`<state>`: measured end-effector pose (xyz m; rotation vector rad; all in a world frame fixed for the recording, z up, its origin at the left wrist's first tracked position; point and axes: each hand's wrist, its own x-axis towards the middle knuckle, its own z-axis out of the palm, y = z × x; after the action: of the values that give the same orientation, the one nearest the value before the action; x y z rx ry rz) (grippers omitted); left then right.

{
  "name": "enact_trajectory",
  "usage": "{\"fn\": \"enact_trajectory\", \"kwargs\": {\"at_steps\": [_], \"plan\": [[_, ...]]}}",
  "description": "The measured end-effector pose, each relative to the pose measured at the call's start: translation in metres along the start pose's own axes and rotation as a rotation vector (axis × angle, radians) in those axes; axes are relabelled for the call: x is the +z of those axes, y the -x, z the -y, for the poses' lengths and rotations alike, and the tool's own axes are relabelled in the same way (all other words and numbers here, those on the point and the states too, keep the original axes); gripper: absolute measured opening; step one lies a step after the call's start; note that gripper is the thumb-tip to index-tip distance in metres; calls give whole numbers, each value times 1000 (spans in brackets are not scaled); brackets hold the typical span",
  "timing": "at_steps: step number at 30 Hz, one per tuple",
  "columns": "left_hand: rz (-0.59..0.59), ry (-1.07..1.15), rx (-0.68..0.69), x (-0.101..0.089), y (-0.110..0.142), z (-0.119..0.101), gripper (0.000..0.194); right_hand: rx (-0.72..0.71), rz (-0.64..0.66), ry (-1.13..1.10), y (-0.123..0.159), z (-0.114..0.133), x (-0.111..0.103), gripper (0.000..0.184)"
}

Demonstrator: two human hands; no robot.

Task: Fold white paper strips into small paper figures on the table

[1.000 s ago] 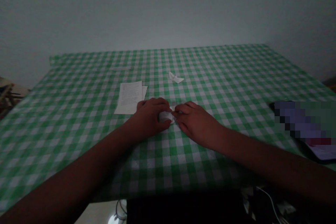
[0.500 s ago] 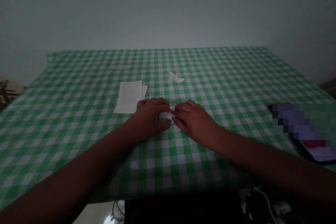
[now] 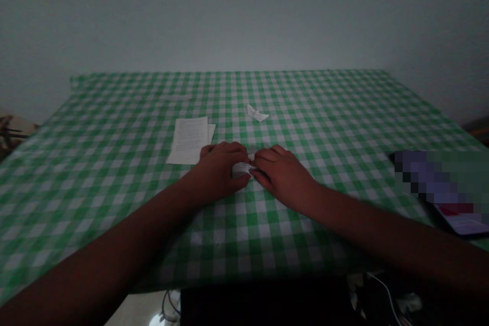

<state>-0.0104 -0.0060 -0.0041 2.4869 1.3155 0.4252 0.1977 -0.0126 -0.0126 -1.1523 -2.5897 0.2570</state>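
Observation:
Close together over the middle of the table, my two hands work on a small piece of printed paper (image 3: 241,168). My left hand (image 3: 219,169) is closed around its left side, thumb below and fingers above. The fingertips of my right hand (image 3: 280,170) pinch the paper's right end. Much of the paper is hidden under the fingers, so its folds cannot be made out fully. Beyond the hands lies a small folded paper boat (image 3: 257,113). Printed sheets (image 3: 189,137) lie stacked just past my left hand.
A green and white checked cloth (image 3: 324,127) covers the table. A phone (image 3: 454,214), partly blurred out, rests at the right edge. A pale strip (image 3: 175,98) lies at the back left. A plain wall (image 3: 244,15) stands behind the table, and cables (image 3: 385,290) hang below its front edge.
Both hands keep nearly the same place and grip. The paper between them shows slightly differently near the right fingertips. The whole view has shifted a little.

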Motion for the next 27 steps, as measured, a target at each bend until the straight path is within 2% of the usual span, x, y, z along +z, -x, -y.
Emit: {"fn": "enact_trajectory", "kwargs": {"at_steps": [8,27], "plan": [[25,39,-10,-2,0,1,29,-57,11,-115,1,-6,-8,26],[44,35,-14,-2,0,2,31,-14,-39,-212,0,-8,-3,20]]}}
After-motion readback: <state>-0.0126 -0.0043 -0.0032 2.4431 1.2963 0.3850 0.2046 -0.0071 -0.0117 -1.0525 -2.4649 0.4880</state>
